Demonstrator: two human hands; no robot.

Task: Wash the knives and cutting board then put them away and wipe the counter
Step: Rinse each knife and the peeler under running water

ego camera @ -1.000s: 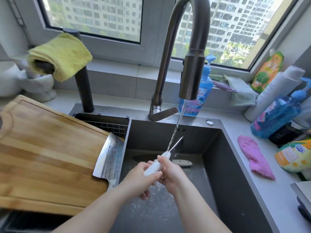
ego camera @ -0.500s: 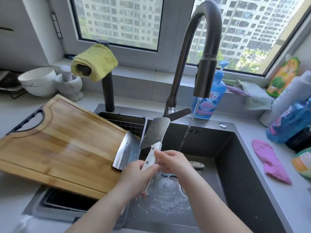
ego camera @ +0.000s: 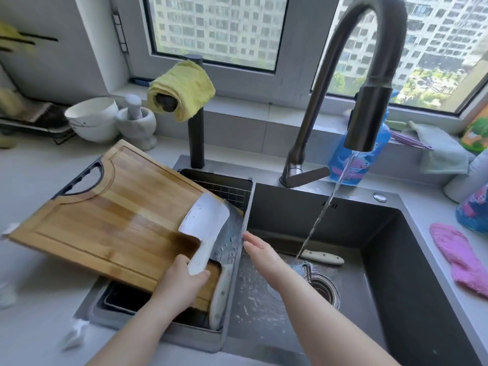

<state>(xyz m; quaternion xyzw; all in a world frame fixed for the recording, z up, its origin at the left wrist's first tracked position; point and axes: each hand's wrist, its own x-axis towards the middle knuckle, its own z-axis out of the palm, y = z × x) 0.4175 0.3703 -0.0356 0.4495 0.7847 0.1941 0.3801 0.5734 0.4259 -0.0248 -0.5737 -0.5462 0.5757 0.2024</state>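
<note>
The cutting board (ego camera: 105, 220) is the big piece — thick wood, stiff, heavy by my guess, wet toward the sink side. It lies tilted over the side compartment (ego camera: 224, 187) at nine o'clock from the sink (ego camera: 383, 233), one end on the counter (ego camera: 39, 180). I'd take it with both hands at its ten o'clock end, where a grip is cut out, since wet wood may slide.

The left hand (ego camera: 179, 283) grips the white handle of a cleaver (ego camera: 206, 217), its broad blade flat over the board's sink-side corner. A second cleaver (ego camera: 229, 241) lies under it, beaded with water. Both look weighty and slick — handle only, edge turned away. The right hand (ego camera: 261, 249) is loose, fingers straight, holding nothing, just beside that second blade.

A smaller knife (ego camera: 322, 257) rests on the sink floor at three o'clock from the right hand, near the water stream (ego camera: 325, 207); only its pale handle shows clearly.

The blue bottle (ego camera: 369, 165) behind the tap (ego camera: 369, 114) carries a printed label; I cannot read it.
</note>
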